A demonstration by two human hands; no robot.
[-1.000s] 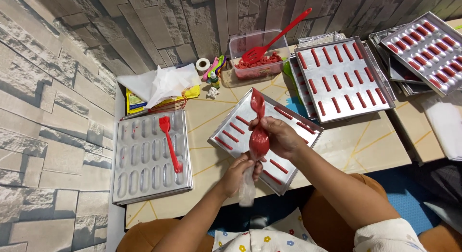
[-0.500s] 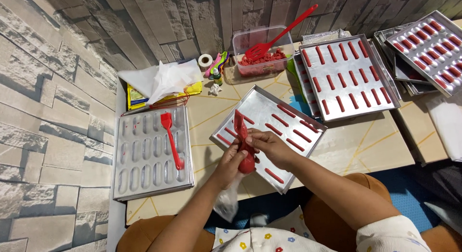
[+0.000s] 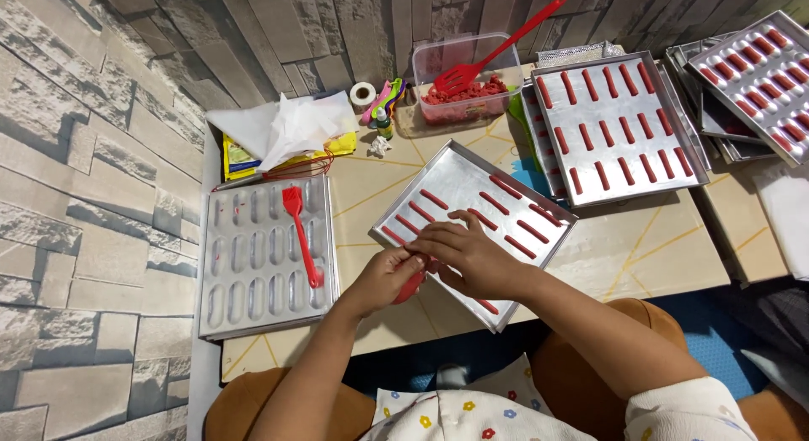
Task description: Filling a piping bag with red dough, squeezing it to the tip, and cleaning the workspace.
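Squeezing out red paste in short strips, judging by the look of it, near the front corner of the flat silver tray [image 3: 459,184]. Gripping the soft red bag [image 3: 410,287] with the left hand [image 3: 383,277], fingers closed round it, just over the tray's near edge. Pinching the bag's end with the right hand [image 3: 472,256] too, fingers curled down and touching the left hand. For the next strip: keep a slow, even squeeze, keep the tip low, and line it up beside the strips already there, on a bare bit of tray. Off to the left, on the same surface [image 3: 640,247]: a silver mould tray [image 3: 227,281] with long oval dips, and a red brush [image 3: 301,235] lying on it. Behind that, a flat yellow packet [image 3: 238,159], half hidden under crumpled white paper [image 3: 282,129]. Near the wall, a white roll of tape [image 3: 362,94] and a little bottle [image 3: 383,121] with a green top and a small label, too tiny to make out. Next to those, a clear square tub [image 3: 438,58] of red paste with a red turner [image 3: 497,49] stuck in. To the right, a full tray [image 3: 674,96] of red strips, with more trays [image 3: 758,62] stacked beyond.
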